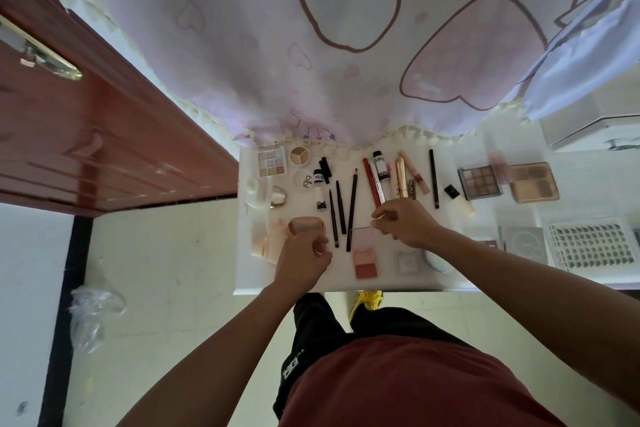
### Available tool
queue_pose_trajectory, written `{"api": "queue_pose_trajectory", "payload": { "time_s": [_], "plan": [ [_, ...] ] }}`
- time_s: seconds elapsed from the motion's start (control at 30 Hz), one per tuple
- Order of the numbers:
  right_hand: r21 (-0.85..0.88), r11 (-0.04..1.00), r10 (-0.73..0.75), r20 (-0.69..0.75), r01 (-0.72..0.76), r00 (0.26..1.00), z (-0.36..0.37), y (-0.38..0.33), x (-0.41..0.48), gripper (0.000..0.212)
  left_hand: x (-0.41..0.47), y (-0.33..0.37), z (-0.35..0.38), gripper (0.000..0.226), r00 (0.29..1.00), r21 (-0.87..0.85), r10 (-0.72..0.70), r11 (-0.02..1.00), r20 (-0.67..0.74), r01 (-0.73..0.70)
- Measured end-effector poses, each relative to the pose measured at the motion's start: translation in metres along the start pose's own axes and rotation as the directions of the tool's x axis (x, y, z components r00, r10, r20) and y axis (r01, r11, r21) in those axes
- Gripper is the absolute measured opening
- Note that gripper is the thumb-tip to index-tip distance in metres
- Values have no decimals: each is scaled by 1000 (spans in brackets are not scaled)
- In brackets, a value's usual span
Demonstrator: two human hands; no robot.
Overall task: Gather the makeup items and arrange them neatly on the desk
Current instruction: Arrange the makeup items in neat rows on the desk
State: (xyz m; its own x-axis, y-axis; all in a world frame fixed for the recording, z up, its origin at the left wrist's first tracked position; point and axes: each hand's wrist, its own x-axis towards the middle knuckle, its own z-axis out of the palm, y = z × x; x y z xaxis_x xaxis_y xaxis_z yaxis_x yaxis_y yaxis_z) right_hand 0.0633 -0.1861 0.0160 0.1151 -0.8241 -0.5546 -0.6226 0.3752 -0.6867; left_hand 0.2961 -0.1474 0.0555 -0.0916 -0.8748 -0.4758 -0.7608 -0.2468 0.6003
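Mostly done, judging by the layout. Landmark is the blush palette point(365, 262), open with its clear lid up, on the near-middle of the white bench point(346, 286).

- Beyond the blush palette: dark pencils point(351, 208) lie roughly parallel. A red pencil point(371, 184) and a row of tubes point(401, 177) sit just right of them, also lined up.
- Far left of it: pale eyeshadow palette point(272, 162), round concealer point(300, 151) and white round compact point(304, 179), grouped close.
- Left of it: pink case point(306, 225), with pale pink bottles point(266, 243) further left, near the bench edge.
- Right of it, well apart: brown eyeshadow palette point(479, 182) and contour palette point(533, 182), side by side. Small black cube point(451, 191) sits loose between them and the tubes.
- Far right: lash tray point(592, 246), with flat packets beside it.

Left hand point(301, 260) is just left of the blush palette and touching or just below the pink case. Its fingers are curled in, and I cannot tell whether it pinches anything.

Right hand point(401, 222) is just beyond and right of the blush palette. Thumb and fingertips come together at the lid's far corner, but contact is too small to confirm.

Left to do, as a guess: close or square up the blush palette, straighten the near-right pieces beside it, and tidy the black cube and the right-side group.
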Motion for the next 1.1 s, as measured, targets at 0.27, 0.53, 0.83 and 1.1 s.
{"api": "queue_pose_trajectory", "payload": {
  "time_s": [0.27, 0.53, 0.83, 1.1],
  "plan": [
    [-463, 881, -1, -195, -92, 981, -7, -21, 33, 16, 5, 7, -20, 21, 995, -80, 52, 995, -81, -59],
    [-648, 742, 24, -232, -173, 972, 2, -37, 47, 26, -2, 12, -49, 17, 993, -162, 28, 986, -112, -46],
    [-345, 937, -3, -160, -53, 987, -33, -60, 6, 18, 26, 31, -83, 16, 995, -375, -74, 926, -65, 44],
    [-44, 973, -224, 70, 228, 972, -49, -109, -58, 9, 35, 71, -117, 11, 996, -665, -7, 745, 86, 63]
  ]
}}
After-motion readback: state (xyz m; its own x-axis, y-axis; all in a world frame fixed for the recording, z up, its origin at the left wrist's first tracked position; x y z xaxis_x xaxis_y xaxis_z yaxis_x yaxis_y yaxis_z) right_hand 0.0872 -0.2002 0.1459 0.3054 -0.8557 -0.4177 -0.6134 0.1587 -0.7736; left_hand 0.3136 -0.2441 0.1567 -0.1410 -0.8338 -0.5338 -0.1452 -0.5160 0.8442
